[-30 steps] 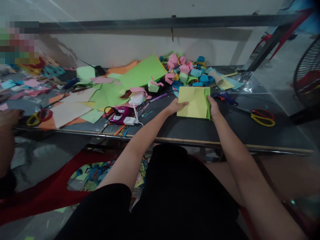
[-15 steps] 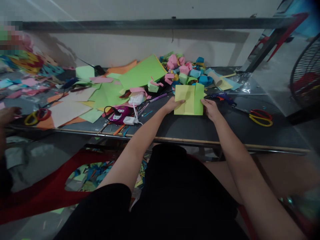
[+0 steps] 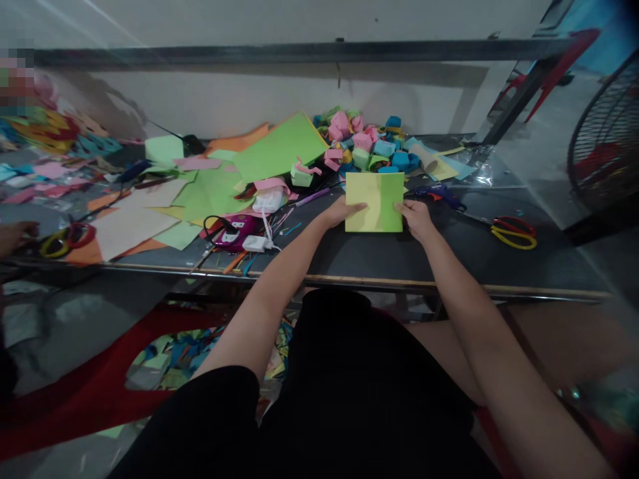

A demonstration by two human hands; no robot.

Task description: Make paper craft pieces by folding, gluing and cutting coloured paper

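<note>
A square of paper (image 3: 370,193), pale yellow on the left and bright green on the right, is held upright just above the dark tabletop. My left hand (image 3: 342,211) grips its left edge, thumb across the front. At the right edge my right hand (image 3: 416,217) pinches it, thumb in front; the fingers behind are hidden. I cannot tell whether the two colours are one folded sheet or separate sheets. Behind the paper lies a heap of small folded pink, blue and green paper pieces (image 3: 362,141). To the right rests a blue glue gun (image 3: 442,194).
Scissors with red and yellow handles (image 3: 514,233) lie at the right. On the left are loose sheets (image 3: 132,223), a purple power strip (image 3: 234,233) and a white plug (image 3: 257,243). Another person's hand (image 3: 17,236) is at the far left, near more scissors (image 3: 70,239). A fan (image 3: 606,133) stands right.
The green part, which stood slightly higher than the yellow, now lines up along the top edge. Both hands keep their hold. The view has shifted slightly.
</note>
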